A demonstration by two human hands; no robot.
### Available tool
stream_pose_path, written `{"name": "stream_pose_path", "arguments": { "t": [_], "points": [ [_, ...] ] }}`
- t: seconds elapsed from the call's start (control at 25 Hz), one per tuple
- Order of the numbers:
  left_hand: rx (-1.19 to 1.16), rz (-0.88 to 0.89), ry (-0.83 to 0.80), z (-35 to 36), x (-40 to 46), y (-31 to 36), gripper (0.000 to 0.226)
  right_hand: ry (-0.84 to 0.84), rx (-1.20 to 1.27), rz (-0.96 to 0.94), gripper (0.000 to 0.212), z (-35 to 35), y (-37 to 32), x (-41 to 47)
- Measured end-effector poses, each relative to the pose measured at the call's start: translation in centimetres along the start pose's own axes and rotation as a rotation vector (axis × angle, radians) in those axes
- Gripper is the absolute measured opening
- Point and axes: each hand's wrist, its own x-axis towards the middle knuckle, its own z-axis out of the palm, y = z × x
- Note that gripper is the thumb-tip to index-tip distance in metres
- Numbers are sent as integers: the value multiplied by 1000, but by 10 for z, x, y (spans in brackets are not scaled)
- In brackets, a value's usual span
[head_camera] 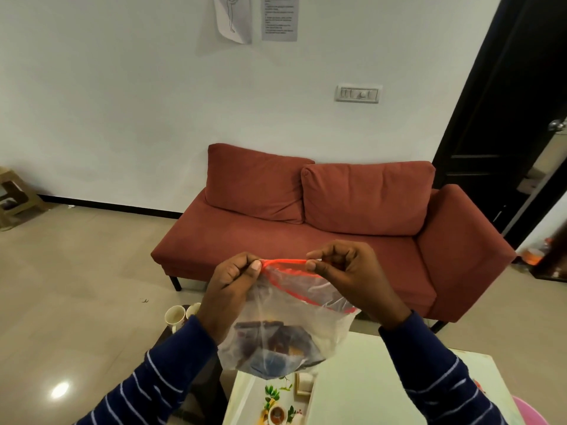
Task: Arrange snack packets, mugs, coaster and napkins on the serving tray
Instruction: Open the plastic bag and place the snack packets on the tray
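Note:
I hold a clear plastic zip bag (294,317) with a red seal strip up in front of me. My left hand (233,286) pinches the left end of the seal, and my right hand (346,271) pinches the right end. Dark snack packets (276,342) lie in the bottom of the bag. Below it, a white serving tray (368,391) with a floral print rests on the table, partly hidden by the bag. Two white mugs (176,315) stand on a dark surface at lower left, behind my left forearm.
A red sofa (322,225) stands against the white wall ahead. A dark door (506,118) is at the right, a small beige stool (15,194) at far left. A pink object (530,412) shows at the bottom right corner. Tiled floor spreads to the left.

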Motion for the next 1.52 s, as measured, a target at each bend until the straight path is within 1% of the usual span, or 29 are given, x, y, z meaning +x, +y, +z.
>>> {"name": "stream_pose_path", "arguments": {
  "t": [0.12, 0.24, 0.32, 0.52, 0.6, 0.64, 0.72, 0.76, 0.84, 0.88, 0.92, 1.0, 1.08, 1.16, 1.24, 1.32, 1.4, 1.48, 1.52],
  "points": [
    [-134, -28, -3, -8, 1, 9, 28, 35, -24, -36, 18, -15, 5, -1],
    [-237, -126, 113, -18, 4, 19, 29, 52, -6, -46, 16, -27, 8, -3],
    [-260, -134, 164, -25, 7, 27, 27, 71, 14, -63, 14, -34, 10, -5],
    [-174, -96, 244, -32, 18, 47, 37, 141, -3, -119, 8, -40, 19, -14],
    [-128, -72, 277, -27, 21, 50, 42, 145, -42, -110, 9, -36, 24, -17],
    [-86, -54, 282, -25, 21, 51, 40, 134, -71, -92, 7, -36, 26, -19],
    [6, -5, 258, -21, 20, 53, 38, 75, -170, -24, 4, -38, 26, -19],
    [52, 26, 235, -19, 19, 53, 38, 44, -263, -14, 6, -39, 22, -17],
    [145, 74, 196, -16, 19, 53, 40, -16, -455, -101, 4, -37, 10, -12],
    [176, 85, 179, -15, 19, 53, 41, -46, -486, -145, 8, -33, 1, -8],
    [193, 93, 162, -12, 20, 54, 40, -89, -466, -156, 15, -28, -8, -3],
    [212, 106, 127, -9, 21, 53, 39, -190, -367, -109, 26, -16, -23, 8],
    [219, 129, 100, -6, 21, 51, 37, -288, -300, -56, 29, -7, -30, 18],
    [217, 147, 106, -3, 22, 46, 33, -376, -188, 2, 27, -1, -33, 23],
    [224, 151, 125, -1, 22, 42, 30, -445, -50, 45, 19, 0, -35, 22],
    [204, 144, 124, 0, 21, 37, 30, -492, -21, 32, 13, -1, -36, 19],
    [176, 122, 105, 0, 20, 34, 30, -459, -82, 26, 16, -1, -35, 19],
    [207, 127, 84, 2, 19, 32, 30, -332, -207, -4, 25, 1, -32, 19],
    [262, 163, 83, 3, 17, 31, 31, -264, -254, -17, 29, 2, -31, 18]
  ]
}}
